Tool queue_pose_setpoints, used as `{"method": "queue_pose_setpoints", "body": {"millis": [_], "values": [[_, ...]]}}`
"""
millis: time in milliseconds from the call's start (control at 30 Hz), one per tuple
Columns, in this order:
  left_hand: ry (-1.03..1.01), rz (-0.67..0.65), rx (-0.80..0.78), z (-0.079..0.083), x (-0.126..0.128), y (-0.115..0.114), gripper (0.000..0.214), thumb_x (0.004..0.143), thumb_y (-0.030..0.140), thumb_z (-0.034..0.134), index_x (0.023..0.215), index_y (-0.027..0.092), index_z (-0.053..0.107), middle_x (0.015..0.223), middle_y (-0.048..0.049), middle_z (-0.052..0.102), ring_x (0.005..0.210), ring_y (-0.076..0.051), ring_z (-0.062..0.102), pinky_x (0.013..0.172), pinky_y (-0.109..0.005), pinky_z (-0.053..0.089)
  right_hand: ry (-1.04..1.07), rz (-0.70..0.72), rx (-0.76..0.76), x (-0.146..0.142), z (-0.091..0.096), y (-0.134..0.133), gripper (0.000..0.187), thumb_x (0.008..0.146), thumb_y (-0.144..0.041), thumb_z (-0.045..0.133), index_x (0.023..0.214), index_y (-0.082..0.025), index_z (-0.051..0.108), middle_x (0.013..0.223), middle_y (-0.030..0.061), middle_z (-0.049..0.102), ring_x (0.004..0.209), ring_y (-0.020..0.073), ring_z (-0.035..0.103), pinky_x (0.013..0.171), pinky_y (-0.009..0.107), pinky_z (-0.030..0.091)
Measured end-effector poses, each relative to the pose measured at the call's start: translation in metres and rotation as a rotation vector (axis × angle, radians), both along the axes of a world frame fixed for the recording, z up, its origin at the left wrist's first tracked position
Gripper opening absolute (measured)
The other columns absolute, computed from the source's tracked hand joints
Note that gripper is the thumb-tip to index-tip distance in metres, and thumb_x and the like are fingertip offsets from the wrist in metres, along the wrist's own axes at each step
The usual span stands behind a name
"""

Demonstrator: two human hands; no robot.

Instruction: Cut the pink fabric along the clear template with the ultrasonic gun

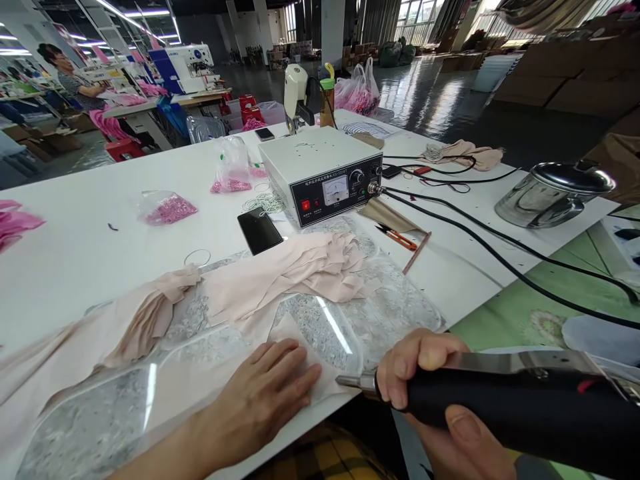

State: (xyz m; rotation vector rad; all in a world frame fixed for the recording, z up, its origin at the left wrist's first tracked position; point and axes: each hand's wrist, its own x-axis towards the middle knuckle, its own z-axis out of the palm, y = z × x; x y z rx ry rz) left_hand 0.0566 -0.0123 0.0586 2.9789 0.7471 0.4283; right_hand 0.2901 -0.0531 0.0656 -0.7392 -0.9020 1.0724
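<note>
My left hand (267, 393) lies flat, fingers stretched out, on a pale pink fabric piece (325, 377) near the table's front edge. In my right hand (425, 373) is a black handheld ultrasonic welding gun (510, 407), wrapped by the fingers. Its narrow metal tip points left and meets the right end of the fabric piece. Beyond the hands, a fanned stack of pale pink fabric strips (285, 273) rests on a clear-edged, grey stone-patterned mat (400, 300). Another bundle of strips (140, 320) lies to the left.
Behind the strips stands a white control box (320, 160) with a dial; black cables (470, 233) run right from it. Around it are a phone (259, 230), orange thread snips (403, 238), bags of pink bits (167, 208) and a lidded steel mug (545, 193). A person sits far left.
</note>
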Motion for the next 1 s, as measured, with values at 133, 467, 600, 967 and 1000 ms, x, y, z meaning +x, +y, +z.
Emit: {"method": "queue_pose_setpoints", "body": {"millis": [133,467,600,967,1000], "values": [[0.018,0.009,0.008,-0.001,0.001,-0.001,0.03,0.103,0.024,0.042,0.125,0.016,0.06,0.112,-0.0124,0.064,0.112,-0.027,0.057,0.089,-0.041,0.053,0.011,0.021,0.022,-0.002,0.003,-0.003,0.017,0.085,-0.042,0.055,0.095,-0.028,0.056,0.076,0.002,0.052,0.061,0.0156,0.052,0.054,0.032,0.046],[0.005,0.014,-0.018,-0.001,0.001,-0.001,0.032,0.104,0.027,0.039,0.127,0.017,0.059,0.113,-0.0117,0.063,0.112,-0.028,0.055,0.089,-0.041,0.049,0.053,0.007,0.151,-0.011,0.01,0.022,0.016,0.083,-0.038,0.059,0.093,-0.026,0.059,0.077,0.0002,0.053,0.052,0.0115,0.053,0.049,0.031,0.05],[0.017,0.008,-0.017,-0.002,0.0,-0.001,0.032,0.104,0.028,0.04,0.126,0.017,0.059,0.112,-0.0121,0.062,0.111,-0.027,0.055,0.089,-0.039,0.048,0.063,0.051,0.175,-0.019,0.005,0.034,0.015,0.084,-0.037,0.059,0.094,-0.025,0.06,0.079,0.0,0.054,0.053,0.011,0.054,0.051,0.031,0.051],[-0.013,0.02,-0.013,-0.005,0.0,-0.002,0.033,0.106,0.03,0.035,0.125,0.017,0.059,0.112,-0.011,0.062,0.11,-0.026,0.053,0.086,-0.039,0.046,0.057,0.091,0.209,-0.024,0.001,0.039,0.014,0.085,-0.034,0.06,0.094,-0.024,0.06,0.08,-0.0004,0.055,0.054,0.0093,0.055,0.052,0.028,0.051],[-0.008,0.021,-0.012,-0.006,0.0,-0.002,0.033,0.106,0.031,0.035,0.125,0.017,0.058,0.113,-0.0109,0.062,0.11,-0.026,0.053,0.087,-0.039,0.046,0.048,0.091,0.214,-0.024,0.001,0.039,0.013,0.085,-0.034,0.06,0.094,-0.024,0.06,0.08,-0.0005,0.055,0.054,0.0095,0.055,0.052,0.029,0.051]]}}
